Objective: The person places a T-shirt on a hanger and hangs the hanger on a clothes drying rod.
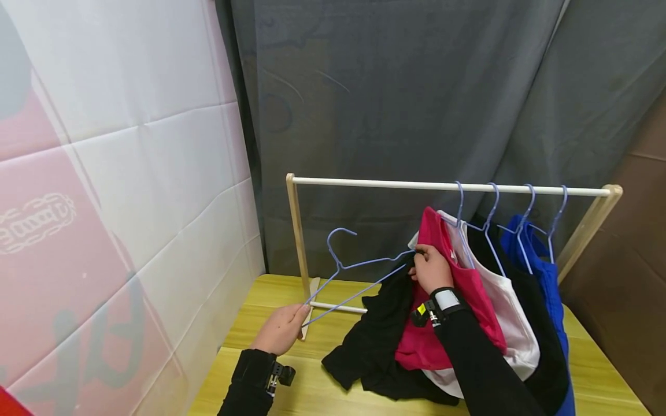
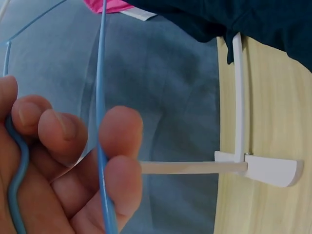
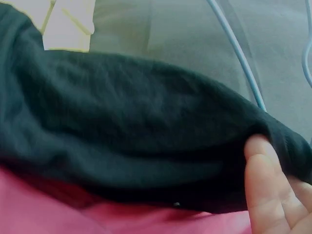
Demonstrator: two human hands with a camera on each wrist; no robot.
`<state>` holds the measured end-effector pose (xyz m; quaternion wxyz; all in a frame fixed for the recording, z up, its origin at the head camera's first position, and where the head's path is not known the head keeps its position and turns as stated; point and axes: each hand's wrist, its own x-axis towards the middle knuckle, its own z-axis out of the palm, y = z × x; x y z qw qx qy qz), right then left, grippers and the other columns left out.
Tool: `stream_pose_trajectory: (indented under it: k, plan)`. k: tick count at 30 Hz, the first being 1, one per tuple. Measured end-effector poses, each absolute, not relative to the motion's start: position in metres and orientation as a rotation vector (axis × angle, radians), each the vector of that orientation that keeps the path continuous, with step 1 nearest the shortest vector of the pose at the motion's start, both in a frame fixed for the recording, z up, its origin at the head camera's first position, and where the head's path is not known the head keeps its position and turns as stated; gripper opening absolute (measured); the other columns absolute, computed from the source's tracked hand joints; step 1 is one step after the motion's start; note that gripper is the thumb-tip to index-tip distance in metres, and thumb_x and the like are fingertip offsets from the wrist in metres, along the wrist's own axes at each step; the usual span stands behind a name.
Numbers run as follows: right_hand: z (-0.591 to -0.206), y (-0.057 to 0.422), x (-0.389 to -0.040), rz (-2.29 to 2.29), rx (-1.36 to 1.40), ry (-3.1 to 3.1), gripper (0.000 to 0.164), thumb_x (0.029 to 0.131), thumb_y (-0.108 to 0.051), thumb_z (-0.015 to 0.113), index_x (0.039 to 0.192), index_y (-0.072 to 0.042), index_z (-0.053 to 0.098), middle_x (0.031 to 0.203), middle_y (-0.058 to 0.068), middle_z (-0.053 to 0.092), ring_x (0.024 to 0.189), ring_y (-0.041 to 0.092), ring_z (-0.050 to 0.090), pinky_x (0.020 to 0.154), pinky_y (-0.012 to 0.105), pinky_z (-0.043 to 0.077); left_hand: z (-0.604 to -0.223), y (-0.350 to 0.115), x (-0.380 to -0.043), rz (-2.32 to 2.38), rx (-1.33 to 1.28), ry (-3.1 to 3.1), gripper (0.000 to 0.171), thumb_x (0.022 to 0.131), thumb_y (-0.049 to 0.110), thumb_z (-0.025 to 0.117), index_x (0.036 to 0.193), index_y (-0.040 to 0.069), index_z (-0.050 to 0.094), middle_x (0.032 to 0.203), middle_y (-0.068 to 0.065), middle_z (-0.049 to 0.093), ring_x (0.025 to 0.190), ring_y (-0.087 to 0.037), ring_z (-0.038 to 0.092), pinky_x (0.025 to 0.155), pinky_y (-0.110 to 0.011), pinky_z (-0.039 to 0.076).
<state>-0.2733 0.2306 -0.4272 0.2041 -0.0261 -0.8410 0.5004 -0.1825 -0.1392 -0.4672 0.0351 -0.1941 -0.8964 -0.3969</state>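
My left hand (image 1: 281, 329) grips the left end of a blue clothes hanger (image 1: 338, 266), its hook pointing up and off the rail. In the left wrist view, fingers curl around the hanger's wire (image 2: 101, 73). A black garment (image 1: 385, 329) hangs at the hanger's right end and drapes down to the table. With my right hand (image 1: 432, 270) I pinch that garment's upper edge, beside the red-pink garment (image 1: 481, 300). The right wrist view has the black cloth (image 3: 122, 107) stretched from the fingers, with the wire running in behind its edge.
A small clothes rack with a white rail (image 1: 364, 183) and wooden legs stands on the wood-grain table (image 1: 307, 387). Red-pink, white (image 1: 512, 312), black and blue (image 1: 551, 294) garments hang on its right half. Behind is a grey curtain (image 1: 390, 86); a printed sheet (image 1: 182, 156) is at left.
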Motion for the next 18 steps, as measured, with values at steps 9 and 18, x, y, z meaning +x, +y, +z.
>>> stream_pose_trajectory:
  k: [9, 18]
  plan:
    - [-0.431, 0.247, -0.271, 0.724, 0.206, -2.339, 0.023, 0.096, -0.004, 0.059, 0.114, -0.001, 0.073, 0.101, 0.02, 0.069, 0.093, 0.035, 0.066, 0.084, 0.05, 0.049, -0.462, -0.13, -0.18, -1.108, -0.54, -2.732, 0.041, 0.11, 0.036, 0.043, 0.079, 0.012, 0.055, 0.061, 0.006, 0.052, 0.055, -0.012, 0.049, 0.056, -0.031, 0.038]
    - [-0.426, 0.255, -0.276, 0.651, 0.432, -2.276, 0.019, 0.094, -0.004, 0.068, 0.111, -0.005, 0.077, 0.115, 0.015, 0.07, 0.11, 0.034, 0.063, 0.098, 0.048, 0.044, -0.459, -0.127, -0.181, -1.151, -0.477, -2.717, 0.049, 0.109, 0.047, 0.037, 0.083, 0.01, 0.055, 0.065, 0.004, 0.053, 0.058, -0.012, 0.051, 0.055, -0.032, 0.039]
